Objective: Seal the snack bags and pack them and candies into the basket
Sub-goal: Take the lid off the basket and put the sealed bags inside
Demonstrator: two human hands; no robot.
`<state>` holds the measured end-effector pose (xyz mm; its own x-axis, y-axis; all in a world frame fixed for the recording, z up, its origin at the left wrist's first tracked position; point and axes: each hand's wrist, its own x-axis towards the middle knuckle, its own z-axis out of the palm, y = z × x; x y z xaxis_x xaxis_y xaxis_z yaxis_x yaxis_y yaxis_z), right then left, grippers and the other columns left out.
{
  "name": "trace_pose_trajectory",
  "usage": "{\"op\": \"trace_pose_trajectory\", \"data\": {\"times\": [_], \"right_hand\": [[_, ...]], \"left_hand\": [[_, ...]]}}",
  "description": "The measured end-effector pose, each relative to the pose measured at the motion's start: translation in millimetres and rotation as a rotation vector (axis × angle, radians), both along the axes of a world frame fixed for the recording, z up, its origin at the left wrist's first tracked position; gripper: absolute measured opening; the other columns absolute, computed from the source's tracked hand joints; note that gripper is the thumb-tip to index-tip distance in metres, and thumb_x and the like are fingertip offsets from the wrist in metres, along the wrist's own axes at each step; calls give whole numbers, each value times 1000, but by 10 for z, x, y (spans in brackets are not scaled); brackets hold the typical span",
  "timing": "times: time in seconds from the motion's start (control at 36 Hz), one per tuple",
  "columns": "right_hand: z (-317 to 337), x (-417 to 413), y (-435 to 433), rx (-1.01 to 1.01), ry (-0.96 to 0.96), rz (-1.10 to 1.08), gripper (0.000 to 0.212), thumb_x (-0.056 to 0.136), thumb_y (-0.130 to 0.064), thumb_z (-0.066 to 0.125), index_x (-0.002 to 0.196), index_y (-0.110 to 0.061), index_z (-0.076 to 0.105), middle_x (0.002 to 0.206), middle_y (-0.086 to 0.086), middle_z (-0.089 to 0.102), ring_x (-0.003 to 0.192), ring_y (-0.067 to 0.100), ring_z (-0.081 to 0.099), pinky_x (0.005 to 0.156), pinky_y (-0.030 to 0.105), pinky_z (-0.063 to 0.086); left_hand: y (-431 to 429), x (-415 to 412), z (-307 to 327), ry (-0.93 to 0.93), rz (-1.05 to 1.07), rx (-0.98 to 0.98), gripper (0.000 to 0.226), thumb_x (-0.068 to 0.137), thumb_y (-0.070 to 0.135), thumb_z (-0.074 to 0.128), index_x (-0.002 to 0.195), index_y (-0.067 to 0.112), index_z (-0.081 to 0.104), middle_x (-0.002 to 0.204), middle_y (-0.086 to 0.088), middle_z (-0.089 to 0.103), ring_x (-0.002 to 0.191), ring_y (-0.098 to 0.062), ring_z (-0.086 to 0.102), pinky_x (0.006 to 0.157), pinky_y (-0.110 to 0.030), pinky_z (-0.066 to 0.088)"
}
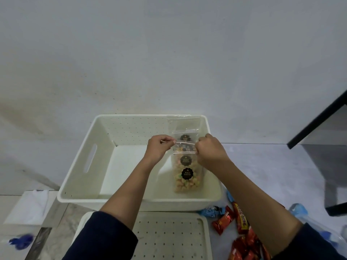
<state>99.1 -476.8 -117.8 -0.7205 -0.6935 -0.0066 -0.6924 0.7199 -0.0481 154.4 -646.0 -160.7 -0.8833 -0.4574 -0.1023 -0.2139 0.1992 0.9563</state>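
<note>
Head view: snack bag [185, 182] pinched inside basket [77, 198]

Its top is pinched at both ends by the left hand [159, 148] and right hand [211, 153], at the basket's 3 o'clock side. Outside, candies [242, 233] are scattered at 5 o'clock.

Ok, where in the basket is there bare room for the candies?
Bare: the basket floor between its handle-slot wall and the snack bags. Crowded: the right side, where bags sit and left hand and right hand pinch one bag's top.

Two hands [159, 147] [210, 153] — one basket [80, 166], one lid [169, 239].
</note>
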Motion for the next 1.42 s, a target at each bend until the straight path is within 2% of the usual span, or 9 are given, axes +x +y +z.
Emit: {"op": "trace_pose_trajectory", "data": {"times": [0.14, 0.28, 0.36, 0.5, 0.69, 0.89, 1.03, 1.22, 1.42], "right_hand": [[15, 30, -17, 15, 2, -13, 19, 87, -7, 47, 94, -3, 64, 102, 10, 62, 103, 27, 47, 76, 28, 33], [31, 43, -20, 8, -10, -42, 17, 86, -6, 48, 93, -3, 63, 102, 11, 62, 103, 26, 47, 77, 29, 34], [39, 66, -22, 1, -9, -42, 16, 85, -4, 48, 92, -4, 63, 101, 10, 61, 102, 26, 47, 75, 27, 30], [61, 113, 27, -53, -19, -49, 16, 85, -6, 50, 93, -4, 63, 98, 9, 60, 100, 26, 48, 72, 26, 30], [215, 293, 229, -200, -11, -134, 22, 86, -5, 49, 102, -2, 64, 94, 14, 63, 98, 30, 51, 74, 33, 41], [289, 525, 799, -387, -42, -307, 21, 88, -9, 48, 92, -3, 68, 90, 11, 64, 92, 26, 52, 77, 38, 48], [451, 738, 1654, -452, -18, -481, 23, 89, -12, 50, 102, -8, 69, 99, 8, 67, 98, 25, 56, 84, 39, 48], [333, 1047, 3020, -661, 17, -803, 21, 87, -9, 55, 102, -8, 70, 104, 11, 69, 98, 28, 61, 87, 34, 48], [-374, 1430, 4134, -766, -108, -1071, 32, 86, -6, 59, 118, -7, 63, 121, 20, 59, 112, 34, 54, 97, 33, 39]], "left_hand": [[-15, 34, -20, 5, 1, -12, 5, 84, 14, 67, 86, 14, 72, 78, -4, 64, 76, -19, 57, 83, -35, 52], [3, 43, -15, 8, 2, -36, 7, 85, 16, 65, 88, 18, 72, 80, -2, 66, 77, -17, 59, 87, -38, 52], [20, 61, -1, 4, 6, -48, 9, 87, 17, 64, 91, 15, 72, 80, 2, 66, 79, -16, 60, 86, -32, 51], [55, 101, 17, 9, 29, -138, 14, 90, 16, 59, 97, 10, 70, 92, 2, 66, 81, -2, 58, 69, 0, 41], [140, 203, 163, 28, 44, -215, 16, 91, 13, 57, 100, 10, 70, 109, -2, 65, 97, -13, 53, 84, -21, 38], [573, 158, 511, 187, 52, -158, 21, 91, 7, 53, 106, 9, 67, 111, -1, 65, 95, -7, 54, 82, -4, 41], [1376, 116, 646, 277, -114, -115, 20, 90, 7, 54, 104, 10, 68, 105, 0, 65, 100, -12, 58, 91, -21, 42], [2572, 331, 498, 268, -370, -79, 23, 91, 12, 56, 113, 10, 63, 115, -2, 63, 108, -12, 56, 94, -19, 40], [3404, 801, -231, 22, -663, -26, 56, 81, 30, 71, 129, 32, 43, 133, 10, 46, 124, -8, 46, 103, -28, 40]]}}
